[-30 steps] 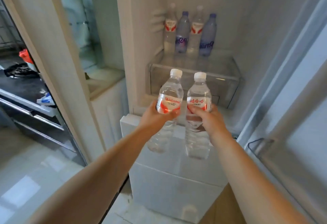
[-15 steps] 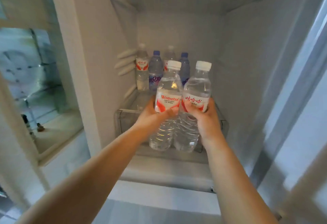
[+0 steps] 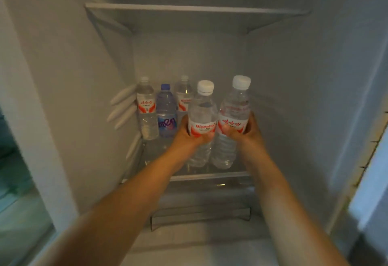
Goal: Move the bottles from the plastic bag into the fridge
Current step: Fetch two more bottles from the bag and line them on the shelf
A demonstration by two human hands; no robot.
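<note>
Your left hand [image 3: 189, 137] grips one upright bottle [image 3: 202, 118] and your right hand [image 3: 247, 131] another [image 3: 232, 116], side by side above the near shelf [image 3: 210, 176]. The standing row [image 3: 147, 108] lies farther in, to the left; set yours down straight in front.

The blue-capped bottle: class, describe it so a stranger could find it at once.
Look inside the open fridge, at the row of bottles standing along the back. The blue-capped bottle is second from the left; its blue-tinted body and purple lettering differ from the clear, red-labelled bottles beside it.

fourth rear bottle [image 3: 204, 106] mostly hidden behind held bottle [image 3: 202, 118], rear labels blurred
</note>
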